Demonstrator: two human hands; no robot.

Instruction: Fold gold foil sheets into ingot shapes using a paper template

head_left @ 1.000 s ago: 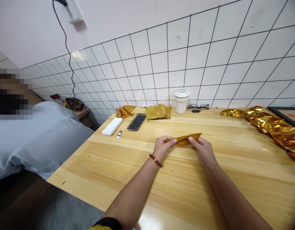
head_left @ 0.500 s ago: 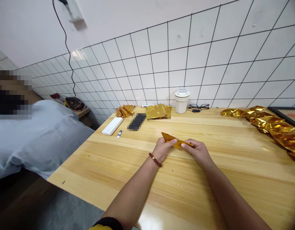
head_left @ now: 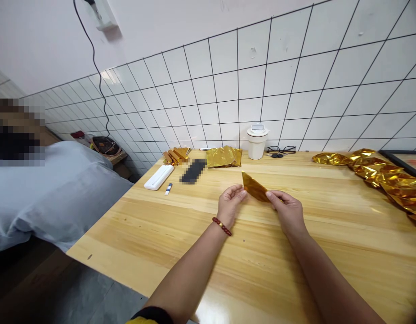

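A folded sheet of gold foil paper point(head_left: 255, 187) is held above the table, tilted, with one pointed corner up. My right hand point(head_left: 288, 210) pinches its lower right end between thumb and fingers. At the paper's lower left edge is my left hand point(head_left: 230, 203), its fingers curled and the thumb closed against them at the edge. A red bead bracelet point(head_left: 221, 226) circles the left wrist. Farther back lies a stack of flat gold foil sheets point(head_left: 224, 157), and left of it a pile of folded gold foil pieces point(head_left: 176, 155).
A white power bank point(head_left: 158, 177), a small blue-and-white tube point(head_left: 168, 189) and a blurred dark phone-like object point(head_left: 193, 171) lie left. A white lidded cup point(head_left: 257, 143) and glasses point(head_left: 281, 150) stand by the tiled wall. Crumpled gold foil point(head_left: 376, 171) stretches along the right.
The foil paper has been raised and turned so its corner points up. My right hand has shifted slightly right, and my left hand has moved to the paper's edge.
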